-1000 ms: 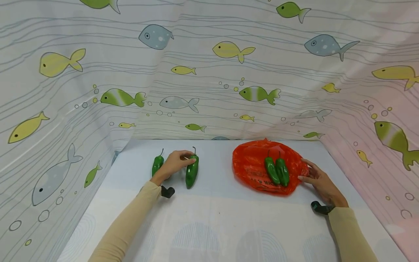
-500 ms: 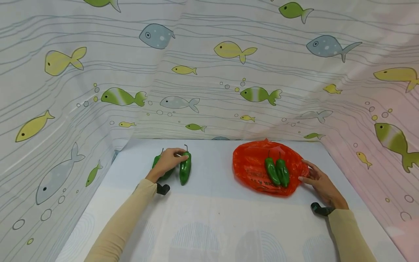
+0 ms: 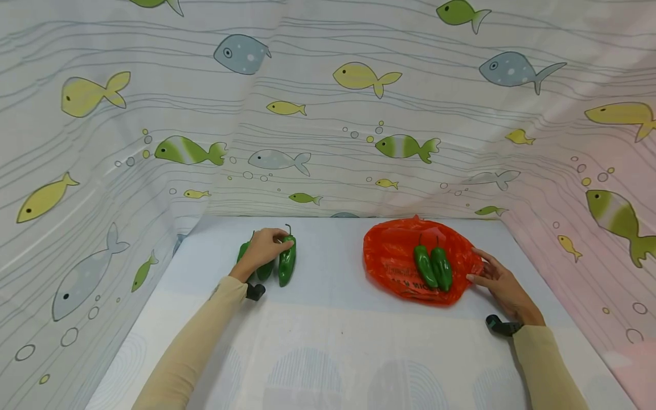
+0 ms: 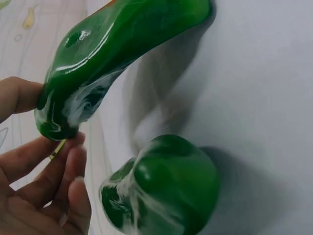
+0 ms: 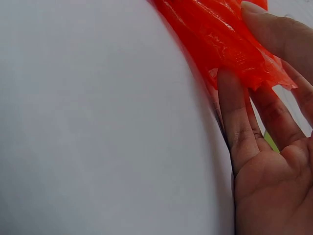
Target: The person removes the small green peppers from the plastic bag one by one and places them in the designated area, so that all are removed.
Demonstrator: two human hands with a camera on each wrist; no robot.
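My left hand (image 3: 262,249) pinches a long, glossy green pepper (image 3: 287,265) by its stem end. In the left wrist view, the thumb lies on one side of this pepper (image 4: 112,49) and the fingers on the other. Two more green peppers (image 3: 265,271) lie under and beside that hand, partly hidden by it. On the right, a red plastic bag (image 3: 385,250) lies flat with two green peppers (image 3: 425,266) side by side on it. My right hand (image 3: 506,289) holds the bag's right edge, thumb above and fingers below the red film (image 5: 225,39).
A white table (image 3: 338,353) with pale printed arches spreads beneath everything. Fish-patterned sheets (image 3: 318,131) rise at the back and along both sides. Each wrist carries a small black camera (image 3: 502,326).
My left hand has carried the pinched pepper a little leftward and slightly back, closer to the other two peppers. My right hand, the bag and its two peppers have stayed put.
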